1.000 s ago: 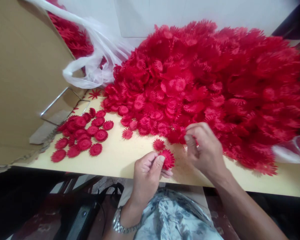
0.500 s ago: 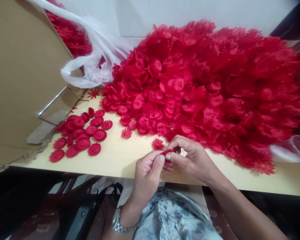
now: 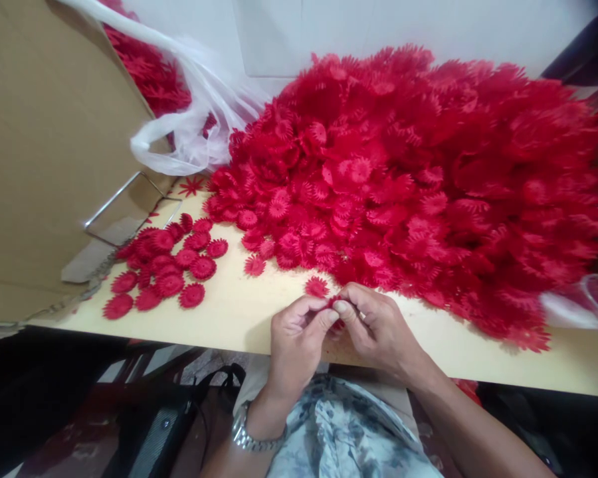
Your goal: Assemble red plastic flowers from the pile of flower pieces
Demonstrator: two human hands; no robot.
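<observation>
Pinching one small red plastic flower piece (image 3: 335, 307) between my left hand (image 3: 299, 338) and right hand (image 3: 379, 328) at the pale bench (image 3: 239, 312) edge, I judge little done: a small finished cluster of red flower discs (image 3: 164, 269) against a huge unsorted red heap (image 3: 418, 179).

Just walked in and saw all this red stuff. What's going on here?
A person sits at a table, pinching a small red flower piece between the left hand and right hand. A huge pile of red pieces lies behind, and a small flat group sits left by a cardboard box.
</observation>
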